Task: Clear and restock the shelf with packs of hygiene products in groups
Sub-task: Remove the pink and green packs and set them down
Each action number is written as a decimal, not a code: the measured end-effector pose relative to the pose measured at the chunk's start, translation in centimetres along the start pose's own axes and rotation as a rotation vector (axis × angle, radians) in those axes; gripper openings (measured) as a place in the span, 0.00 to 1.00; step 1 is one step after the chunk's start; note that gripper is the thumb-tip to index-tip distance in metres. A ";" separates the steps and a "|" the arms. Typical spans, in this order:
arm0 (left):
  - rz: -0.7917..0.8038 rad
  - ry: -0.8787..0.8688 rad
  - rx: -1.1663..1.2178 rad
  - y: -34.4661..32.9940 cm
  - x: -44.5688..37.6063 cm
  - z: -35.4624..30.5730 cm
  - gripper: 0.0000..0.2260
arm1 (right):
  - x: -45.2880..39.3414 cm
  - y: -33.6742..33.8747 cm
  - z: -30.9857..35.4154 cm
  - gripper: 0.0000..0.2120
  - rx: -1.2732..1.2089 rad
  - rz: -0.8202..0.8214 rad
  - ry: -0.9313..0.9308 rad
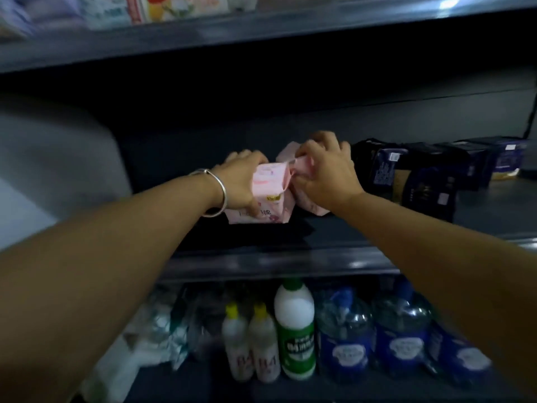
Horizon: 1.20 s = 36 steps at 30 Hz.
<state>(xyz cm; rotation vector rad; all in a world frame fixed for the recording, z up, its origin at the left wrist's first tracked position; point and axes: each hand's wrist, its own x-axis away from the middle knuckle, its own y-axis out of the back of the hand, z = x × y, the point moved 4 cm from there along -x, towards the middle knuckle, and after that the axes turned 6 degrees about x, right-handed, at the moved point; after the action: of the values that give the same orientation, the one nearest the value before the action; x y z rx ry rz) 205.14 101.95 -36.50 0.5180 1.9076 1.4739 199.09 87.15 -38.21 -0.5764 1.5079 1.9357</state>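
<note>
While both arms reach deep into the middle shelf [290, 237], the left hand [241, 181] has its fingers curled round the left side of a pink pack [268, 196], thumb low on its front face. The right hand [325, 175] is bunched over a second pink pack [308, 199], fingers pinching its crumpled top; how much of that pack it has gathered I cannot tell, since the hand covers most of it. A silver bangle [218, 193] sits on the left wrist.

The two packs stand touching, side by side near the middle of the shelf and set well back from its front lip. The left one stands roughly upright with its printed face towards the person, its long axis running up and down; the right one leans and is creased. Each hand is already on its own pack, so neither has to cross over. By my reckoning the coming move is to bring them together as a pair, either pulling them forward off the shelf or squaring them into a group.

Just right of the right hand lie dark blue packs [406, 175], some flat, stretching towards the shelf's far end. Below, bottles [295, 330] and large water jugs [345, 338] fill the lower shelf; above, blurred pale packs [162, 7] line the top one.
</note>
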 end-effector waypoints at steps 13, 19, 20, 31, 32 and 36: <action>0.283 0.174 0.108 -4.9 20.4 -0.4 0.38 | 16.9 0.8 7.5 0.27 -0.134 0.407 0.148; 0.441 0.272 0.122 -13.0 26.5 5.8 0.37 | 22.0 -8.5 10.6 0.35 -0.204 0.643 0.136; 0.465 0.287 0.121 -14.4 27.4 7.0 0.38 | 22.8 -10.2 11.3 0.35 -0.198 0.678 0.144; 0.570 0.308 0.198 -27.7 32.3 13.2 0.40 | 28.0 -24.9 14.1 0.39 -0.088 1.004 0.190; 0.550 0.301 0.192 -28.4 32.2 13.4 0.41 | 28.0 -25.7 14.2 0.41 -0.087 1.031 0.191; 0.459 0.285 0.148 -30.6 32.1 14.1 0.41 | 28.7 -28.6 14.0 0.42 -0.128 1.166 0.156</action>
<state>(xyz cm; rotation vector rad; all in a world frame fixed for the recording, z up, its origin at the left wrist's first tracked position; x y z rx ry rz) 195.24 124.29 -76.08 0.9026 2.2343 1.7761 198.79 111.12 -73.80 0.2177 2.0700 2.8769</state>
